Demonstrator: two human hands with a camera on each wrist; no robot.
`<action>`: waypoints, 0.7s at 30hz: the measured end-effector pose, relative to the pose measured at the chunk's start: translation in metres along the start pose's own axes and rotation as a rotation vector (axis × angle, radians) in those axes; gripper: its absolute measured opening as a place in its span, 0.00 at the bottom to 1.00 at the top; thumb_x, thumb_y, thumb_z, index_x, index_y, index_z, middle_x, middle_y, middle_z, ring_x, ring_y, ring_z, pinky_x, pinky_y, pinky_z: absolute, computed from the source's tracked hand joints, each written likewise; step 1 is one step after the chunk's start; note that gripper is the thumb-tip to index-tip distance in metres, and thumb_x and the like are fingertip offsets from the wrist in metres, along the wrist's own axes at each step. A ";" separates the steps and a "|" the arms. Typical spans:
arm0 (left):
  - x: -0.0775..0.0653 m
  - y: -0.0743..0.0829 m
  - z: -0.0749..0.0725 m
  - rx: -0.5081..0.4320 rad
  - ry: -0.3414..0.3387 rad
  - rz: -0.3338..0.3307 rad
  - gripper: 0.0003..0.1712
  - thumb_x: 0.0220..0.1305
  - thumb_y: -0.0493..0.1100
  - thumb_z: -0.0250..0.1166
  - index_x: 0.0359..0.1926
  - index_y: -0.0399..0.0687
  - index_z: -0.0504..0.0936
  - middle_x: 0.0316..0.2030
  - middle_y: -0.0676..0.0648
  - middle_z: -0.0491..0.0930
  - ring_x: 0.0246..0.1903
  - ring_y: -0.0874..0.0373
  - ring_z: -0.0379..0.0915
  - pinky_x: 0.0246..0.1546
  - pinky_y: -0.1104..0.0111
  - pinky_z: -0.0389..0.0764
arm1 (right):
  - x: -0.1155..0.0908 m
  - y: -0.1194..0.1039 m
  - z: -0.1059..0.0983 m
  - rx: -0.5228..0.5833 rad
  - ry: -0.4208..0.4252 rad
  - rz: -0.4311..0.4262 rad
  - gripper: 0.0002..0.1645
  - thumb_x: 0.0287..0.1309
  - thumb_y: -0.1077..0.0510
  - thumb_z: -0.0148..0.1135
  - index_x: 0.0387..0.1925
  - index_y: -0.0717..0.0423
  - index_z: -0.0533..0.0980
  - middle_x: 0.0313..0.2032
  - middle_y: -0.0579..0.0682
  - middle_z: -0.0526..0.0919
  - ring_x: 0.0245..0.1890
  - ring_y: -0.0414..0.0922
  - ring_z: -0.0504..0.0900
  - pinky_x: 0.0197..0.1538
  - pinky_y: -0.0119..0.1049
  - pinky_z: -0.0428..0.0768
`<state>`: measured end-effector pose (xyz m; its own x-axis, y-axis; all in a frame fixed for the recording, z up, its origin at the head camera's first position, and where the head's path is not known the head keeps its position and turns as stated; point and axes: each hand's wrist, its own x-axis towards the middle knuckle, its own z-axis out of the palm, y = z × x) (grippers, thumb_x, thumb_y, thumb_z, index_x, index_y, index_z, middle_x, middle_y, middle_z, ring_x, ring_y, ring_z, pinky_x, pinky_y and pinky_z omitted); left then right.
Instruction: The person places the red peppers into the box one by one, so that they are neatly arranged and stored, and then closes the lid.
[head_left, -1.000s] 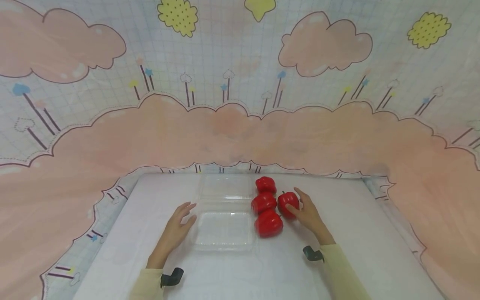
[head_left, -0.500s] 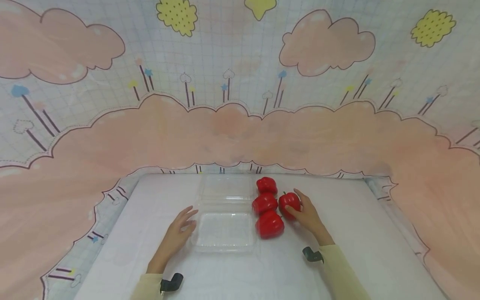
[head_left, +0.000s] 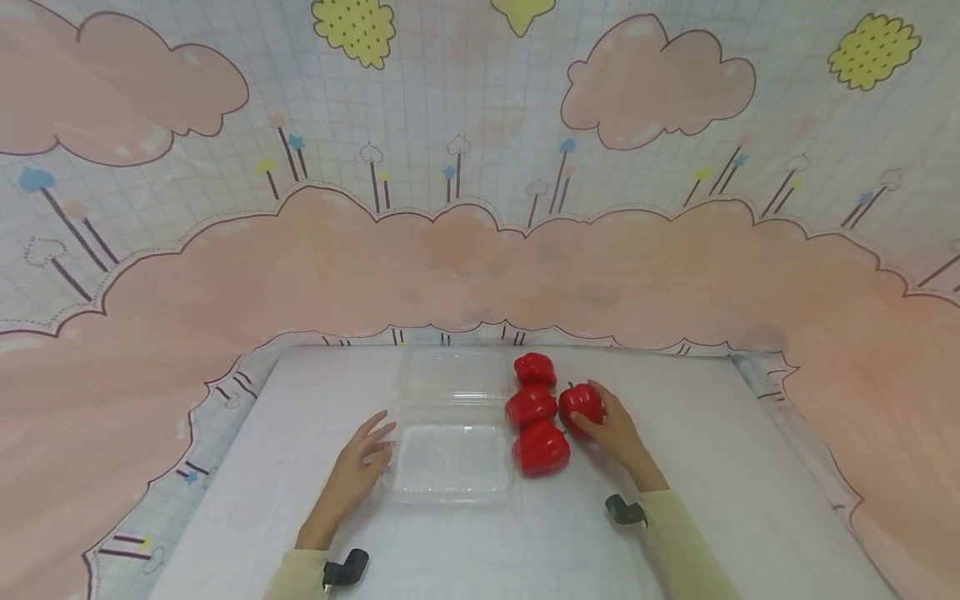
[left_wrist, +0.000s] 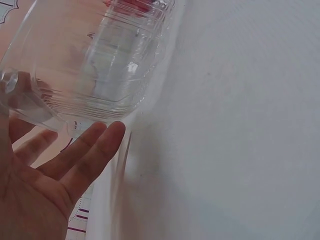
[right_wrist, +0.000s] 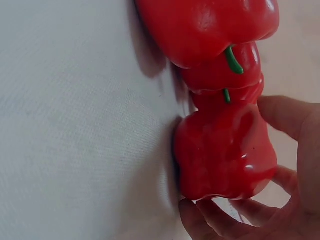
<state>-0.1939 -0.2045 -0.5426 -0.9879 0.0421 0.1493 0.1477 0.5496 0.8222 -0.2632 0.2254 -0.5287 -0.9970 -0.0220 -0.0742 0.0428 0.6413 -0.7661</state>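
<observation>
My right hand (head_left: 617, 427) holds a red bell pepper (head_left: 579, 403), thumb on its near side and fingers curled around its far side. In the right wrist view this bell pepper (right_wrist: 225, 155) sits low on the white cloth between the thumb and several fingers. Three more red bell peppers (head_left: 542, 448) stand in a column just left of it. My left hand (head_left: 358, 467) is at the left edge of a clear plastic clamshell box (head_left: 450, 502), its fingers extended. In the left wrist view the fingertips (left_wrist: 116, 131) are right at the clear box's rim (left_wrist: 90, 112).
The clamshell's raised lid half (head_left: 453, 375) lies open behind its base. All stands on a white-covered table (head_left: 480, 550). A printed curtain (head_left: 480, 267) with clouds rises behind the table. Dark wrist camera mounts (head_left: 347, 568) stick out from both sleeves.
My left hand has moved slightly nearer the box and its fingers have drawn closer together. The right fingers have settled closer around the bell pepper, which has stayed in place.
</observation>
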 end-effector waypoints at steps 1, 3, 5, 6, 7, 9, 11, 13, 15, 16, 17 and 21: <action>0.000 0.000 0.000 0.000 0.004 0.007 0.25 0.67 0.36 0.59 0.65 0.40 0.73 0.73 0.43 0.60 0.58 0.38 0.76 0.48 0.58 0.86 | 0.000 0.001 0.000 0.005 0.000 0.003 0.50 0.59 0.48 0.66 0.76 0.51 0.50 0.72 0.61 0.60 0.71 0.64 0.59 0.64 0.61 0.74; 0.000 0.000 0.001 -0.004 0.012 0.015 0.25 0.67 0.35 0.59 0.64 0.39 0.74 0.73 0.43 0.60 0.57 0.37 0.76 0.48 0.58 0.86 | 0.001 0.002 0.001 0.012 -0.001 0.003 0.50 0.59 0.48 0.65 0.76 0.51 0.50 0.72 0.61 0.59 0.71 0.64 0.59 0.64 0.61 0.74; 0.000 0.001 0.001 0.001 0.011 0.011 0.25 0.67 0.36 0.59 0.65 0.40 0.73 0.73 0.44 0.60 0.57 0.38 0.76 0.48 0.58 0.86 | 0.002 0.003 0.001 0.022 -0.003 0.003 0.50 0.60 0.49 0.65 0.76 0.50 0.49 0.72 0.61 0.60 0.71 0.64 0.59 0.65 0.61 0.74; 0.000 0.001 0.001 -0.001 0.010 0.005 0.25 0.67 0.36 0.59 0.65 0.40 0.74 0.74 0.44 0.60 0.58 0.38 0.76 0.48 0.58 0.86 | 0.002 0.004 0.002 0.024 -0.003 0.000 0.50 0.60 0.49 0.65 0.76 0.50 0.49 0.72 0.61 0.60 0.71 0.64 0.60 0.65 0.61 0.74; 0.000 0.001 0.001 -0.001 0.008 0.000 0.25 0.67 0.36 0.59 0.65 0.40 0.73 0.74 0.45 0.60 0.58 0.38 0.76 0.48 0.58 0.86 | 0.002 0.004 0.002 0.024 -0.003 -0.004 0.50 0.60 0.49 0.65 0.76 0.50 0.48 0.72 0.62 0.60 0.71 0.64 0.60 0.65 0.61 0.74; 0.000 0.001 0.001 -0.004 0.004 -0.010 0.24 0.68 0.36 0.59 0.65 0.41 0.73 0.74 0.45 0.60 0.58 0.39 0.76 0.48 0.60 0.86 | 0.003 0.005 0.002 0.025 -0.003 -0.008 0.50 0.60 0.48 0.65 0.76 0.50 0.48 0.72 0.62 0.61 0.71 0.64 0.60 0.65 0.60 0.74; 0.000 0.001 0.001 -0.001 -0.001 -0.015 0.25 0.68 0.36 0.58 0.65 0.41 0.73 0.74 0.45 0.59 0.59 0.39 0.75 0.47 0.61 0.86 | 0.003 0.006 0.003 0.028 0.003 -0.005 0.50 0.60 0.48 0.65 0.76 0.49 0.49 0.72 0.62 0.61 0.71 0.65 0.61 0.65 0.60 0.74; 0.000 0.001 0.001 0.007 0.000 -0.019 0.25 0.68 0.37 0.58 0.65 0.41 0.73 0.74 0.45 0.59 0.59 0.39 0.75 0.47 0.62 0.86 | 0.002 0.006 0.003 0.019 0.007 -0.003 0.50 0.60 0.47 0.64 0.76 0.49 0.48 0.71 0.62 0.61 0.70 0.65 0.61 0.64 0.60 0.74; -0.001 0.002 0.001 0.017 0.003 -0.018 0.25 0.68 0.37 0.58 0.65 0.41 0.73 0.74 0.44 0.59 0.58 0.39 0.76 0.47 0.61 0.86 | 0.001 0.006 0.003 0.021 0.011 0.011 0.51 0.60 0.46 0.65 0.76 0.48 0.48 0.71 0.62 0.61 0.70 0.65 0.61 0.64 0.60 0.75; -0.001 0.002 0.001 0.021 0.005 -0.016 0.25 0.68 0.37 0.58 0.65 0.41 0.73 0.74 0.44 0.59 0.58 0.39 0.76 0.47 0.61 0.86 | 0.001 0.006 0.002 0.024 0.015 0.020 0.51 0.59 0.46 0.65 0.76 0.48 0.48 0.71 0.62 0.61 0.70 0.65 0.61 0.64 0.60 0.75; -0.001 0.002 0.001 0.021 0.007 -0.015 0.25 0.68 0.37 0.58 0.65 0.41 0.73 0.74 0.44 0.60 0.58 0.39 0.76 0.48 0.60 0.86 | 0.001 0.006 0.001 0.025 0.018 0.029 0.52 0.59 0.45 0.66 0.76 0.47 0.48 0.71 0.61 0.61 0.70 0.64 0.61 0.63 0.59 0.76; -0.001 0.003 0.001 0.017 0.011 -0.016 0.24 0.68 0.37 0.58 0.65 0.41 0.73 0.74 0.45 0.60 0.58 0.39 0.76 0.48 0.60 0.86 | 0.000 0.006 -0.004 0.033 0.031 0.057 0.54 0.57 0.42 0.66 0.76 0.46 0.47 0.71 0.60 0.60 0.70 0.64 0.59 0.63 0.59 0.76</action>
<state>-0.1921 -0.2021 -0.5409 -0.9895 0.0242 0.1423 0.1309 0.5646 0.8149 -0.2633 0.2320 -0.5306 -0.9944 0.0377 -0.0986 0.1008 0.6150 -0.7820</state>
